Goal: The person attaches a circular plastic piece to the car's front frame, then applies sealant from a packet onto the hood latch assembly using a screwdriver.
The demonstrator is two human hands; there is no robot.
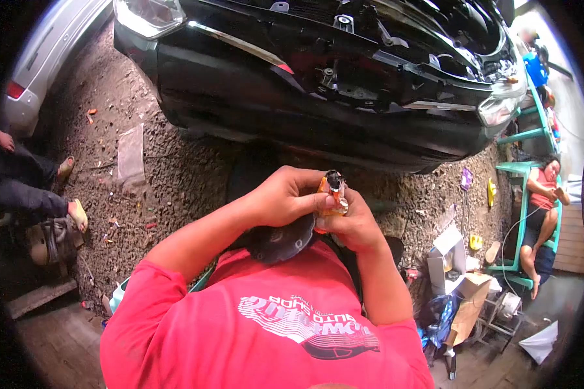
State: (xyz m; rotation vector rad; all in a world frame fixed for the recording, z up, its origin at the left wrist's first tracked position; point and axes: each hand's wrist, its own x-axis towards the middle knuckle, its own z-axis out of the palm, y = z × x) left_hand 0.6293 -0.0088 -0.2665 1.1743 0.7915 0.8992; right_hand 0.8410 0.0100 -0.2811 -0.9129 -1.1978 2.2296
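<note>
Close in front of my chest, a small orange-and-white packet-like thing [335,202] with a dark, black top is held between both hands. My left hand [295,198] is closed on it from the left, thumb pressed against its side. My right hand [355,223] grips it from the right and below, fingers curled round it. What the packet is exactly, I cannot make out. Under my hands, at my lap, lies a dark, rounded piece [282,241] with small holes along its edge. Ahead stands the front of a black car, its bumper [292,126] facing me and the engine bay uncovered.
Gravelly ground [194,194] lies round me. A seated person's legs [29,188] are at left; another person [542,207] sits on a green bench at right. Cardboard boxes [470,298] and loose items stand at lower right. A pale vehicle [52,52] is at upper left.
</note>
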